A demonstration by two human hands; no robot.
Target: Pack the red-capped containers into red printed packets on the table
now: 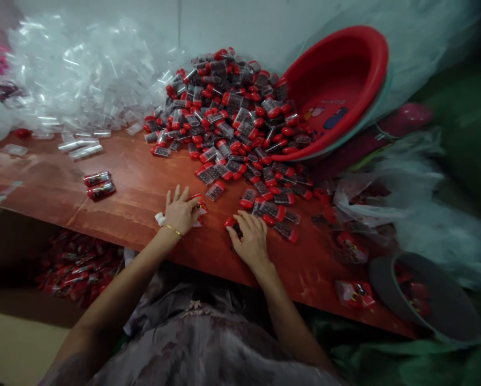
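My left hand [179, 210] rests near the front edge of the red-brown table [136, 187], fingers partly spread, over a small red-capped packet [199, 203] and a bit of white material. My right hand [252, 238] lies palm down just to its right, its fingers curled over a small red-capped clear tube [230, 222]. Behind both hands spreads a big heap of the same red-capped tubes [232, 118].
A tilted red basin [337, 86] leans at the back right. Clear plastic sleeves [80, 80] pile at the back left. Two packed tubes [99, 185] lie at the left. A grey bowl [429, 300] sits at the right edge; packed items fill a box [75, 268] below.
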